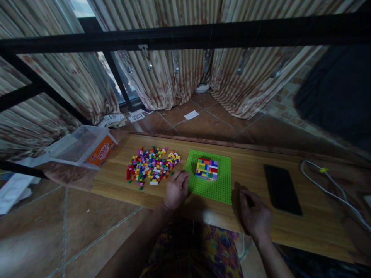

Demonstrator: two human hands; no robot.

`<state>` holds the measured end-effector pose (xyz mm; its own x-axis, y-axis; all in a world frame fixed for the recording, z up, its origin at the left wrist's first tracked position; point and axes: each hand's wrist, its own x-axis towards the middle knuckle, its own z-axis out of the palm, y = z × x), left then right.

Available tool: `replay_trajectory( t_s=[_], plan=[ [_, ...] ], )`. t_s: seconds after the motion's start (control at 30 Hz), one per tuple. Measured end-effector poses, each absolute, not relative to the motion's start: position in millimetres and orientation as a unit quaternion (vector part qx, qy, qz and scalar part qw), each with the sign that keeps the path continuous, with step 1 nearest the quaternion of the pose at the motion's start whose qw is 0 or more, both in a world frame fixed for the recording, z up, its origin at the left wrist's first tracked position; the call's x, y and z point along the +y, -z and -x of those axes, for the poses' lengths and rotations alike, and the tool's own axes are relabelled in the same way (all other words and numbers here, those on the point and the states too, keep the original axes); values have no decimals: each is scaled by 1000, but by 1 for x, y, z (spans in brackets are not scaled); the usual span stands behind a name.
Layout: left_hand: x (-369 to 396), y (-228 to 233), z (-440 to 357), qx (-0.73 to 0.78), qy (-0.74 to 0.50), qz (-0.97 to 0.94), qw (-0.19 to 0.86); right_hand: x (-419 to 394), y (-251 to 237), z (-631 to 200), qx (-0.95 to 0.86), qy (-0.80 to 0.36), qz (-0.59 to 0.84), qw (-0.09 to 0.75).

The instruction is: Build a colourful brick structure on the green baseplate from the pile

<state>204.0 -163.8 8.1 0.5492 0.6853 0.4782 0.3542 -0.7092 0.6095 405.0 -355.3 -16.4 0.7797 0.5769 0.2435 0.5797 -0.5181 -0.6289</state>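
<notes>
A green studded baseplate [224, 181] lies on the wooden board. On it stands a low, roughly square block of many-coloured building bricks [206, 168]. My left hand [176, 188] rests at the plate's left edge with its fingers curled in, and nothing shows in it. To the right of the plate, my right hand [255, 212] is on the board, its fingers loosely curled and nothing visible between them. Left of the plate is a spread pile of small loose bricks [152, 164], close to my left hand.
A clear plastic box [72, 144] with an orange label stands left of the board [116, 185]. A black phone or tablet [282, 189] lies right of my right hand, with a white cable [330, 179] beyond it. A dark rail [185, 36] crosses before the curtains.
</notes>
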Motion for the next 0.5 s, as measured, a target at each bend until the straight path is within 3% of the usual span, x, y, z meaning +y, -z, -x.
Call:
replay_trajectory(
  t_s=[0.5],
  plan=[
    [-173, 0, -144, 309, -314, -852, 281, -357, 13, -405, -289, -27, 898, 330]
  ],
)
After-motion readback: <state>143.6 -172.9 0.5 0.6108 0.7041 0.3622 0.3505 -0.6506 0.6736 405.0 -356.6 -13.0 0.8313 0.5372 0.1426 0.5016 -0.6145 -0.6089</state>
